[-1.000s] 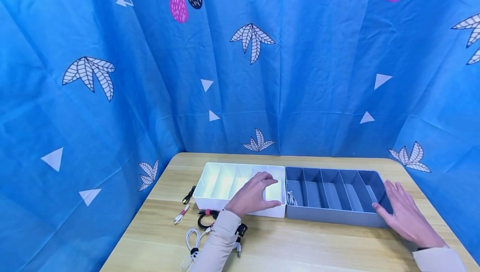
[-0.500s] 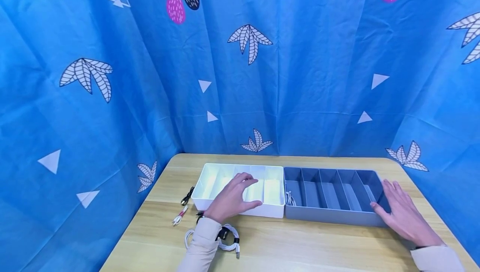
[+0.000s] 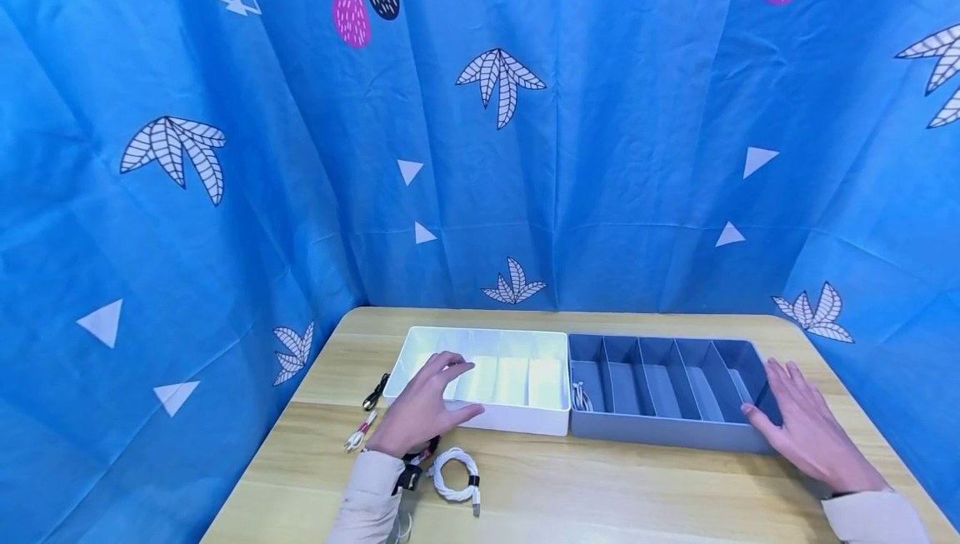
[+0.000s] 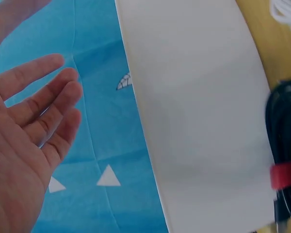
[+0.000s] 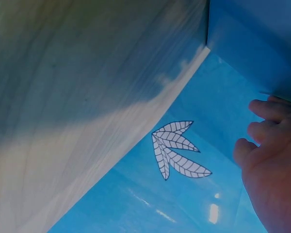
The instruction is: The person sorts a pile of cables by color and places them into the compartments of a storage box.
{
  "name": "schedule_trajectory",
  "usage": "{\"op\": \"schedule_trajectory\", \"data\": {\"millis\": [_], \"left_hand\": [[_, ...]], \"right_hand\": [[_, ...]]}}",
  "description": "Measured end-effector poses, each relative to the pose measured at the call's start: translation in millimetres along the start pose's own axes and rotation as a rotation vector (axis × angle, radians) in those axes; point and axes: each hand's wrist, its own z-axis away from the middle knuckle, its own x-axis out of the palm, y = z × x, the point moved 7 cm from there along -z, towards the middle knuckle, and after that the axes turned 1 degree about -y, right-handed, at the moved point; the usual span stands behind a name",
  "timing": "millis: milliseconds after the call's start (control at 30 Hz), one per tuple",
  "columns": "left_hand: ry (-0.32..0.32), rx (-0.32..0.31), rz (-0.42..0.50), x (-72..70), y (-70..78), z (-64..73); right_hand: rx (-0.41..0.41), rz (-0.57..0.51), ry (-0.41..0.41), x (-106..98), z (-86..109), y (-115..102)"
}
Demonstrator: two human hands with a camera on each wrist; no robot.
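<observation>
My left hand [image 3: 423, 406] hovers over the front left of a white divided box [image 3: 525, 421], thumb and fingers spread apart with nothing between them. In the left wrist view the same hand [image 4: 31, 126] shows an open palm beside the box's white wall [image 4: 199, 116]. At the far right my right hand [image 3: 813, 431] rests at the end of a grey divided box [image 3: 667, 433], fingers along its side and thumb near the front rim. A bundled white cable [image 3: 581, 397] lies in the grey box's leftmost compartment. Fingertips of the right hand [image 5: 271, 155] meet the box's edge in the right wrist view.
Left of the white box lie a black cable [image 3: 375, 391] and a white cable with a red band [image 3: 361, 431]. A coiled white cable [image 3: 455, 474] sits before it. The left forearm partly hides a black cable with a red tie [image 4: 283, 175]. A blue curtain [image 3: 630, 152] surrounds the wooden table [image 3: 645, 494].
My left hand has moved left along the white box, from its right end to its left part, uncovering the coiled white cable. The right hand has stayed at the grey box.
</observation>
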Motion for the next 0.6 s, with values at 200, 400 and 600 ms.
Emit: {"op": "schedule_trajectory", "data": {"millis": [200, 400, 600], "left_hand": [[0.019, 0.029, -0.054, -3.6, -8.2, 11.4], [0.037, 0.003, -0.063, -6.5, -17.2, 23.3], [0.06, -0.037, -0.052, -10.3, -27.1, 32.3]], "right_hand": [[-0.002, 0.004, 0.002, 0.8, -0.8, 0.9], [-0.004, 0.001, 0.005, 1.6, -1.1, 1.1], [-0.006, -0.001, 0.012, 0.5, -0.8, 1.7]]}}
